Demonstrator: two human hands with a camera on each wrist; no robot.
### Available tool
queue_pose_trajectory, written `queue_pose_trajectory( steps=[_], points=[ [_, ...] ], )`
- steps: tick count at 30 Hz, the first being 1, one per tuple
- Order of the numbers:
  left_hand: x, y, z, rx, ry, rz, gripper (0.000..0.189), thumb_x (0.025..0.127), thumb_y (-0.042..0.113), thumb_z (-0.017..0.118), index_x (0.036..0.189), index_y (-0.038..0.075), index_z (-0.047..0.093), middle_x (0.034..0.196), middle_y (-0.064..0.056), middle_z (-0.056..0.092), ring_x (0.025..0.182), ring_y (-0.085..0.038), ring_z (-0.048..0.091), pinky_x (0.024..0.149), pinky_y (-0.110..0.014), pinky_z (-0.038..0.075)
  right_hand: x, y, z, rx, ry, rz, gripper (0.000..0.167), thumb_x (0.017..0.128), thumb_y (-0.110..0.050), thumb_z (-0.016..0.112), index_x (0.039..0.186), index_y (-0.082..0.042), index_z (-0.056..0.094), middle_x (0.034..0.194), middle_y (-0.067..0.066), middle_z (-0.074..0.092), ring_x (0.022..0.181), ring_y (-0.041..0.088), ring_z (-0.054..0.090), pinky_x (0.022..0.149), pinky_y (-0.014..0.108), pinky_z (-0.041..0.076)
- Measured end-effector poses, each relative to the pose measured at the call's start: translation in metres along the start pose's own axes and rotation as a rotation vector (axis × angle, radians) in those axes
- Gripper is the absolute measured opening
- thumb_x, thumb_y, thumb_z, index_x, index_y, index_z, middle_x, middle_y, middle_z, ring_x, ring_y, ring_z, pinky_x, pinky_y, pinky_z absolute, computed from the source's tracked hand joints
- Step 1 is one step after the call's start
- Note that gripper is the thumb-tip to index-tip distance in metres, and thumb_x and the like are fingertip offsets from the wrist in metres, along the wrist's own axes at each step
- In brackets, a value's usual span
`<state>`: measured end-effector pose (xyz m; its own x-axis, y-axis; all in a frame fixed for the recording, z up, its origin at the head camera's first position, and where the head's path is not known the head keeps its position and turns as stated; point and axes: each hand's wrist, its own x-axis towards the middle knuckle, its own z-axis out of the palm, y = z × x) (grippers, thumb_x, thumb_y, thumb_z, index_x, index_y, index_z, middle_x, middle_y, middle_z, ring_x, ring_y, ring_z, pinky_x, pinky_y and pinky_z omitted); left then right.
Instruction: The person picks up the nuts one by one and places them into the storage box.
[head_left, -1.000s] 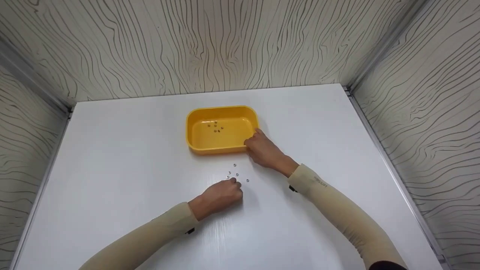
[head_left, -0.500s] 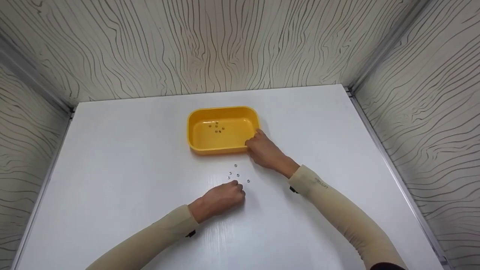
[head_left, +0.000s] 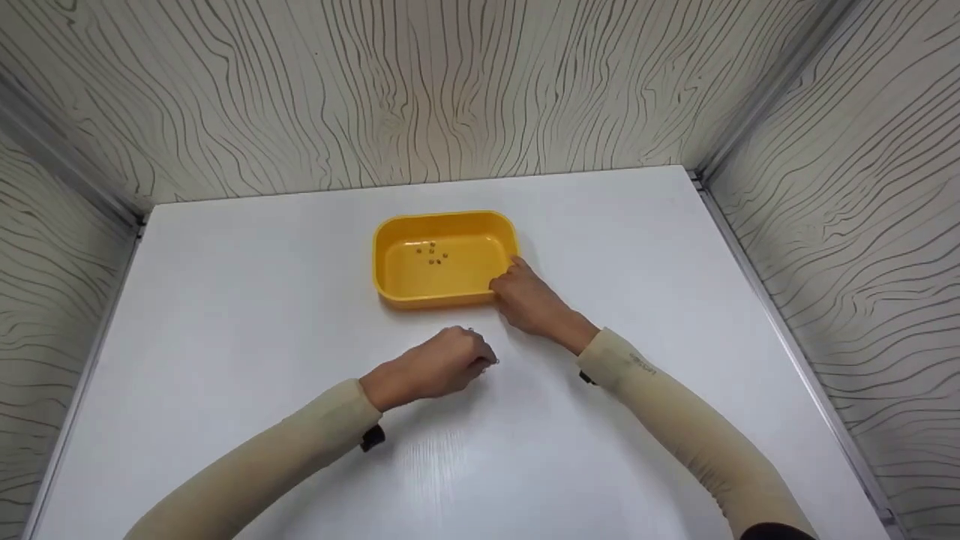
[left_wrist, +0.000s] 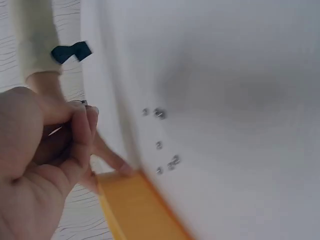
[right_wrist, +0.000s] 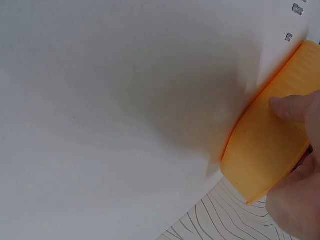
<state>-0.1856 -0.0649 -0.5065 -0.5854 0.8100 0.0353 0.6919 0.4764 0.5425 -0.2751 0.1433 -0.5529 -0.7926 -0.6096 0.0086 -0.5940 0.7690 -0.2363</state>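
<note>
In the head view my left hand (head_left: 442,364) is lifted over the white table, just in front of a yellow plastic basin (head_left: 427,302). Thumb and fingertips pinch one small metal nut (left_wrist: 84,102), seen in the left wrist view. Several more nuts (left_wrist: 159,145) lie loose on the table there, mostly hidden behind the hand in the head view. Several nuts (head_left: 432,252) also rest on the basin's floor, left of its middle. My right hand (head_left: 531,301) grips the basin's near right corner, its thumb (right_wrist: 287,107) pressed on the outer wall and fingers curled over the rim.
The basin stands on a white table (head_left: 247,315) enclosed at the back and sides by wood-grain patterned panels (head_left: 420,90). Metal rails (head_left: 787,307) run along the table's side edges.
The left hand has risen from the loose nuts and moved slightly toward the basin, now with a nut between its fingertips. The right hand and basin stay in place.
</note>
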Motion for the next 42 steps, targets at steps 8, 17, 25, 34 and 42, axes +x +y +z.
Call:
queue_pose_trajectory(
  steps=[8,17,25,34,42],
  points=[
    [0.012,-0.006,-0.041,-0.044,0.051,-0.064,0.014,0.099,0.004,0.064,0.095,0.010,0.077,0.066,0.003,0.054,0.062,-0.008,0.051,0.059,-0.016,0.039,0.001,-0.003,-0.001,0.007,-0.012,0.012,0.010,0.102,-0.006,0.063,0.105,-0.003,0.072,0.091,0.009,0.073,0.097,0.026,0.056,0.124,0.042,0.033],
    [0.019,-0.013,-0.076,0.060,0.025,-0.143,0.014,0.100,0.013,0.070,0.106,0.008,0.082,0.079,-0.003,0.073,0.072,-0.015,0.063,0.073,-0.024,0.056,0.000,-0.001,0.002,0.011,-0.016,0.019,0.013,0.103,-0.009,0.063,0.106,-0.004,0.074,0.092,0.010,0.075,0.096,0.026,0.057,0.128,0.043,0.031],
    [0.036,-0.035,-0.108,0.135,-0.073,-0.157,0.019,0.101,0.004,0.061,0.090,0.005,0.077,0.068,-0.001,0.055,0.064,-0.016,0.051,0.064,-0.024,0.044,0.000,0.001,0.002,0.051,0.004,-0.002,0.013,0.101,-0.004,0.061,0.100,-0.002,0.074,0.084,0.008,0.070,0.093,0.025,0.055,0.126,0.043,0.034],
    [0.057,-0.054,-0.124,0.200,-0.174,-0.225,0.024,0.099,-0.003,0.054,0.081,0.000,0.069,0.063,0.002,0.039,0.057,-0.013,0.039,0.055,-0.024,0.033,0.001,0.002,-0.001,0.015,0.030,-0.029,0.010,0.098,-0.002,0.064,0.092,0.000,0.072,0.076,0.010,0.065,0.086,0.028,0.052,0.117,0.042,0.037],
    [0.069,-0.071,-0.120,0.362,-0.299,-0.375,0.019,0.104,0.006,0.057,0.092,0.004,0.072,0.069,-0.001,0.044,0.064,-0.017,0.047,0.060,-0.026,0.041,0.002,0.000,-0.001,0.016,-0.003,-0.002,0.015,0.103,-0.009,0.062,0.105,-0.001,0.075,0.091,0.011,0.074,0.098,0.027,0.056,0.122,0.041,0.036]
  ],
)
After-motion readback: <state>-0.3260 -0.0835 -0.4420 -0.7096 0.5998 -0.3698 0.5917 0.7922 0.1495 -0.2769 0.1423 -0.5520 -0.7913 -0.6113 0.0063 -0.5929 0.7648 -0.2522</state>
